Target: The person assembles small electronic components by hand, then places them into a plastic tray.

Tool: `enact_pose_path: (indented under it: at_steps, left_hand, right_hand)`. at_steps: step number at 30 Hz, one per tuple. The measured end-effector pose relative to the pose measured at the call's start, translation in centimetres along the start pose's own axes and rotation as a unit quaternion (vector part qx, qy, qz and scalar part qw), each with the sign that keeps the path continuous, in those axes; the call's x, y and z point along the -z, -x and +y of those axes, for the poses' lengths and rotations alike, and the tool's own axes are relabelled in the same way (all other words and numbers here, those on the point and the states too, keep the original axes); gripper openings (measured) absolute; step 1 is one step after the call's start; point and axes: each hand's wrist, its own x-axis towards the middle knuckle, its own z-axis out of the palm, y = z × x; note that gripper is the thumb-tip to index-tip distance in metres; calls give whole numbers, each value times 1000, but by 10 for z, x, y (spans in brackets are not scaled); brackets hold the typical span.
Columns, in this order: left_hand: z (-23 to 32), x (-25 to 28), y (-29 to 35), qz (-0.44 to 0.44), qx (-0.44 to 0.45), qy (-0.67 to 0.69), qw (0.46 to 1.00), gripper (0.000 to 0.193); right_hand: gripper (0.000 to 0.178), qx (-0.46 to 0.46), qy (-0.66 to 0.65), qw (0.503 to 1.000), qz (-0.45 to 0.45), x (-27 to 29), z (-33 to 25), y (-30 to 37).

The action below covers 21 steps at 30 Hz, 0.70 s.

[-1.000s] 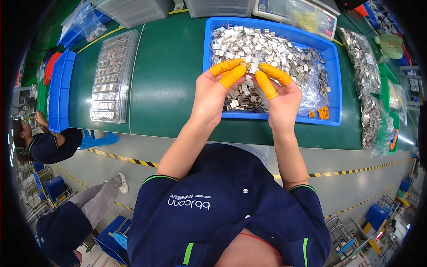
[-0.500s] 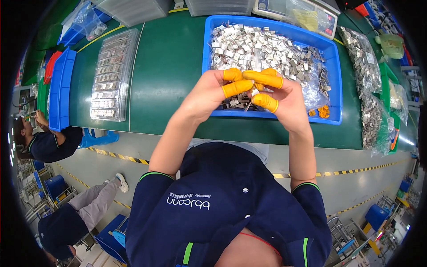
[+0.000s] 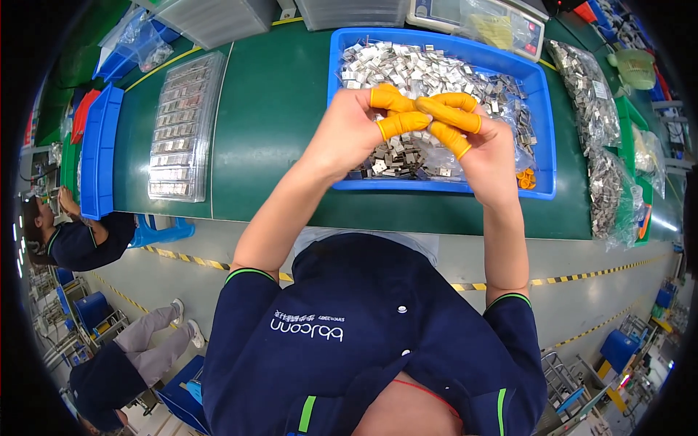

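Observation:
Over a blue bin (image 3: 550, 145) of small silvery metal parts (image 3: 407, 65), my two hands meet fingertip to fingertip. Yellow finger cots cover the working fingers. My left hand (image 3: 356, 131) is closed in a pinch, thumb and fingers pressed together. From the other side my right hand (image 3: 487, 142) pinches at the same spot, its fingertips touching the left ones. Whatever lies between them is hidden by the cots. Beneath the hands the bin holds more metal parts, some darker, with clear plastic bags among them. Loose orange finger cots (image 3: 526, 179) lie in its near right corner.
Left on the green table (image 3: 269, 123) lies a clear tray stack (image 3: 178, 127) filled with rows of parts. A blue tray (image 3: 102, 152) stands farther left. Bagged parts (image 3: 582, 87) line the right side, and a scale (image 3: 436, 14) sits behind the bin. Other people are at left.
Both hands have moved slightly away from me, over the bin, still joined at the fingertips. A small metal piece seen between the fingers before is now hidden. A person at left shifted their legs.

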Motion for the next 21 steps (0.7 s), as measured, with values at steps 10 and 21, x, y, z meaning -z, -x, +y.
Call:
enact_pose_path:
  at_steps: [10, 21]
  left_hand:
    - [-30, 19, -18, -45, -161, -527, 833, 19]
    - [-24, 22, -7, -40, -210, -551, 807, 17]
  right_hand:
    - [26, 73, 434, 898, -15, 2, 31, -3]
    - [17, 73, 540, 834, -85, -13, 41, -5]
